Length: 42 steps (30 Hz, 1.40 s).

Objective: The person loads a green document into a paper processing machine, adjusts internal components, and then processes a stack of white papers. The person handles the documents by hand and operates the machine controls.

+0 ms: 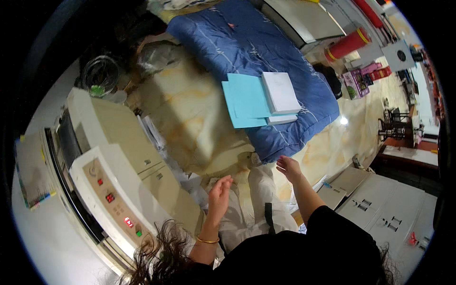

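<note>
My left hand (pixel 220 194) is raised in front of my body with its fingers stretched out, and I see nothing in it. My right hand (pixel 289 168) reaches forward near the close edge of a blue quilt (pixel 285 142), its fingers extended and empty. On that quilt lie light blue sheets (pixel 247 102), partly under a thick stack of white paper (pixel 281 92). A smaller white stack (pixel 281 119) shows at the near side, under the blue sheets. Both hands are apart from the paper.
At the left stands a cream machine with a control panel (pixel 111 197) and lit buttons. White cabinets (pixel 380 209) line the right side. Clear plastic bags (pixel 159 56) lie on the marbled floor (pixel 183 104) at the far left. A red cylinder (pixel 349 44) is beyond the quilt.
</note>
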Each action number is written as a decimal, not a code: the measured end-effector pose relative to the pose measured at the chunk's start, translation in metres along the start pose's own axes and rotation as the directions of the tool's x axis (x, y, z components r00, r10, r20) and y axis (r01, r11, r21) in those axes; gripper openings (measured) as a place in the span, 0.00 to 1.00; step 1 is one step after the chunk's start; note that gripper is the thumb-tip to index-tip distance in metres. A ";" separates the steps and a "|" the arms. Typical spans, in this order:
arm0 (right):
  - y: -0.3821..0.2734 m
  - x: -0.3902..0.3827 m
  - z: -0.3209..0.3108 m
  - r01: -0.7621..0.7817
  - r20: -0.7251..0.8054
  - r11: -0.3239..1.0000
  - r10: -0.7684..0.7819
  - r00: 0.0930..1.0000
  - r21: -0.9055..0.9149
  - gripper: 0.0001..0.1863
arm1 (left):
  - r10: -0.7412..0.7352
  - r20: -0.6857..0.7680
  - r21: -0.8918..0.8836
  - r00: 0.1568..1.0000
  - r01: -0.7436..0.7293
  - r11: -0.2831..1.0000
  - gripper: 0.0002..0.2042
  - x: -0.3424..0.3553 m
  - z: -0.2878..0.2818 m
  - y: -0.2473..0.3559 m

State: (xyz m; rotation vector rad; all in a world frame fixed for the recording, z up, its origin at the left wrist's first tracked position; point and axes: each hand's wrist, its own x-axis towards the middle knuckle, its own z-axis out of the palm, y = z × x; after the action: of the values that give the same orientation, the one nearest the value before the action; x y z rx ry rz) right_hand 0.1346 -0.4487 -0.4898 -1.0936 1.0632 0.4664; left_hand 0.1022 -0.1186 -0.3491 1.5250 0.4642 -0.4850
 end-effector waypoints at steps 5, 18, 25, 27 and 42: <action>-0.026 0.102 -0.060 0.016 -0.020 0.994 -0.014 1.000 0.112 0.13 | -0.077 0.106 0.051 0.991 0.072 0.996 0.16 0.126 0.098 -0.052; -0.160 0.342 -0.089 0.529 0.383 0.060 -0.621 0.683 -0.847 0.23 | -0.439 0.078 -0.060 0.895 0.443 0.894 0.22 0.435 0.285 -0.126; -0.173 0.374 -0.103 0.502 0.372 0.098 -0.555 0.744 -0.859 0.23 | -0.483 -0.075 0.281 0.872 0.483 0.829 0.24 0.492 0.317 -0.163; -0.171 0.375 -0.105 0.511 0.383 0.097 -0.548 0.744 -0.854 0.22 | -0.500 -0.126 0.352 0.857 0.510 0.785 0.27 0.508 0.320 -0.186; -0.145 0.355 -0.094 0.436 -0.021 0.571 -0.623 0.782 -0.695 0.11 | -0.448 -0.206 0.072 0.870 0.470 0.880 0.23 0.506 0.355 -0.143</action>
State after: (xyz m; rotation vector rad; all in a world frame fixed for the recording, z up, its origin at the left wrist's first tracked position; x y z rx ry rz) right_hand 0.3640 -0.6573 -0.7350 -2.1043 0.7185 0.1842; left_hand 0.4316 -0.4779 -0.7561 1.5810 0.9735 -0.7562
